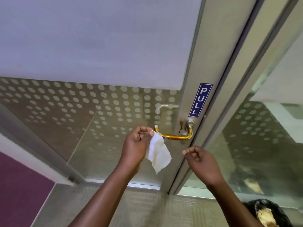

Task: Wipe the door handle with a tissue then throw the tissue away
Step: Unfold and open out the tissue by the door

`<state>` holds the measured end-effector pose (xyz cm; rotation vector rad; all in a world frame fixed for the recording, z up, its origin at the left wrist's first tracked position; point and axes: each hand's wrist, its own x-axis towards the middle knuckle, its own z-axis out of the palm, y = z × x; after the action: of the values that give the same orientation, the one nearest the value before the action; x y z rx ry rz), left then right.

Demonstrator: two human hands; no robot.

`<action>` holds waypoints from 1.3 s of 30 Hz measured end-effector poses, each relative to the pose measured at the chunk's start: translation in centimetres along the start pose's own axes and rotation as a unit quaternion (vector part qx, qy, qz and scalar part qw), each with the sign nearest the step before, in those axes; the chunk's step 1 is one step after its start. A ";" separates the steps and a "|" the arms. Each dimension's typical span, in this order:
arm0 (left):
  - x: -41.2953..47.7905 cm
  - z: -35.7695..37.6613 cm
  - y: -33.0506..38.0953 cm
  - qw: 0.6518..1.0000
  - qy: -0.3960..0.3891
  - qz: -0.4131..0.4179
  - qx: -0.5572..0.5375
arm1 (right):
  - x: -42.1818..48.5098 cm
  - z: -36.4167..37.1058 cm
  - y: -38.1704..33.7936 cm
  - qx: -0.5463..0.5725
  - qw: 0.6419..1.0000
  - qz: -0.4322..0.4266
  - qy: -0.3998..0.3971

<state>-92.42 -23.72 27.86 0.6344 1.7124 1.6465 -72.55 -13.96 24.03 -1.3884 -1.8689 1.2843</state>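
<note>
White tissue (158,153) pinched by left hand (136,145) beside stained handle (176,135).

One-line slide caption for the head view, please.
Left hand pinches a clean white tissue beside the yellow-smeared metal door handle; right hand hovers empty, fingers curled.

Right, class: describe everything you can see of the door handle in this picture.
The door handle is a silver metal lever, bent at its corner, fixed by a round base to the grey door frame just below a blue PULL sign. A yellow-brown sticky-looking smear coats its bar, with drips on the frame beside it. It lies roughly level. The left hand holds a white tissue at its free end; actual contact is unclear.
</note>
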 end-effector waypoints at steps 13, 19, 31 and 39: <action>1.4 -1.6 4.2 0.963 -0.226 -0.126 -0.070 | -2.6 2.7 -8.2 0.199 0.976 -0.074 -0.043; 0.9 -1.2 3.5 0.946 -0.255 -0.185 -0.080 | -2.3 1.4 -8.1 0.187 0.979 -0.070 -0.044; 0.2 2.1 3.8 0.969 -0.225 -0.089 -0.057 | -2.2 -1.0 -7.4 0.071 0.978 -0.175 0.087; -0.3 2.8 3.9 0.958 -0.285 -0.005 0.022 | -1.9 -2.3 -7.8 0.223 0.967 -0.056 -0.110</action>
<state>-90.54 -21.76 31.85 1.0063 1.3222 1.2527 -73.63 -15.17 32.19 -0.9251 -1.6235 1.7238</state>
